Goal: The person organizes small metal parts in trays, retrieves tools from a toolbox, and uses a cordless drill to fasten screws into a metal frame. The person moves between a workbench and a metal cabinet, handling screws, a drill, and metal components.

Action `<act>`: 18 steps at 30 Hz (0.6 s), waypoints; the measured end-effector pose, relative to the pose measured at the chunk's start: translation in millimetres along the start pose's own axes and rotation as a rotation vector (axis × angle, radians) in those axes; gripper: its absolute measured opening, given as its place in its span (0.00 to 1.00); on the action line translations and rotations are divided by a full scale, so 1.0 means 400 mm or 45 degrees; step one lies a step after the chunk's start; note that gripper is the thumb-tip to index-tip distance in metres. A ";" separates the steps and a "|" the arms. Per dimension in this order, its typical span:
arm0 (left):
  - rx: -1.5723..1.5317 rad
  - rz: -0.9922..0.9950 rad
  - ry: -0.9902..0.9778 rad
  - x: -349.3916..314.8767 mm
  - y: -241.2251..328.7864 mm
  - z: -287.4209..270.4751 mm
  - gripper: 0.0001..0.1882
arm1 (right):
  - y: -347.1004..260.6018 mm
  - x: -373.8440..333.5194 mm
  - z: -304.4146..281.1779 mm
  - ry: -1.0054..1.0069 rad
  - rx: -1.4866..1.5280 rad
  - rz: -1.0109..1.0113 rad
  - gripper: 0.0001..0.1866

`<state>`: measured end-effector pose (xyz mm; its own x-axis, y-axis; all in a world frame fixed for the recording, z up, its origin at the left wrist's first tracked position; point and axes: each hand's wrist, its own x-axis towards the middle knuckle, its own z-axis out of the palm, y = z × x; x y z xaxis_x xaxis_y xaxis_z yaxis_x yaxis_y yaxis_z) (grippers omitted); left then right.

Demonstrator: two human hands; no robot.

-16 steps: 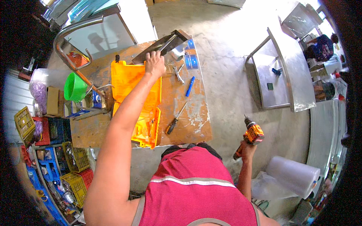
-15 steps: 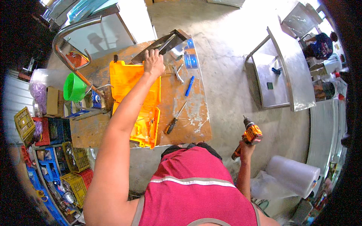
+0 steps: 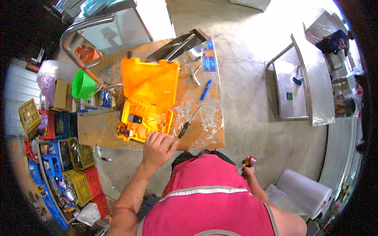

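Note:
An orange plastic tool case (image 3: 149, 80) lies unfolded on the worktable, its lid laid back. In its base (image 3: 159, 114) sit a black cylindrical part (image 3: 135, 118) and a dark cable (image 3: 123, 129). My left hand (image 3: 158, 149) is at the front edge of the base, fingers bent forward and thumb apart, with nothing visible in it. Low at my right side, my right hand (image 3: 248, 170) is closed around a cordless drill (image 3: 249, 161), mostly hidden by the hand. Right of the case lie a screwdriver (image 3: 184, 129), a blue marker (image 3: 206, 89) and a metal T-shaped tool (image 3: 195, 76).
A long dark metal tray (image 3: 173, 49) rests at the table's far edge. A bent metal pipe (image 3: 65, 43) and a green cup (image 3: 83, 84) stand left. Crates (image 3: 76, 185) fill the lower left. A metal table frame (image 3: 293, 90) and a plastic wrap roll (image 3: 305, 192) are right.
My left hand has drawn back from the metal tray to the case's front edge, uncovering the case. My right hand has lowered the drill toward my side. The view has shifted slightly.

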<state>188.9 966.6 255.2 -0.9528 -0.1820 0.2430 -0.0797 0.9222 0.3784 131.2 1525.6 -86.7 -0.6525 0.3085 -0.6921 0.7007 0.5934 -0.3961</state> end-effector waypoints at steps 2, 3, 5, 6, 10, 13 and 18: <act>-0.118 -0.259 -0.052 -0.068 -0.045 0.080 0.10 | 0.037 0.010 -0.018 -0.143 -0.161 0.015 0.19; -0.205 -0.418 -0.099 -0.109 -0.071 0.114 0.11 | 0.049 0.014 -0.027 -0.182 -0.301 0.048 0.22; -0.333 -0.723 -0.179 -0.185 -0.122 0.167 0.12 | 0.057 0.024 -0.040 -0.313 -0.353 -0.013 0.21; -0.306 -0.804 -0.122 -0.215 -0.147 0.186 0.14 | 0.055 0.030 -0.042 -0.326 -0.366 -0.034 0.21; -0.225 -1.030 0.280 -0.244 -0.272 0.159 0.15 | 0.027 0.043 -0.044 -0.285 -0.268 -0.160 0.20; -0.196 -0.877 0.752 -0.138 -0.386 0.036 0.12 | 0.010 0.057 -0.043 -0.249 -0.181 -0.260 0.20; -1.140 -0.915 0.896 0.101 -0.337 -0.187 0.16 | 0.011 0.113 -0.031 -0.203 -0.133 -0.434 0.18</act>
<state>183.2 809.3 280.9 -0.4081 -0.9117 0.0469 -0.0197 0.0601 0.9980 101.3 1551.5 -112.3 -0.7839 -0.0337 -0.6200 0.4133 0.7168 -0.5616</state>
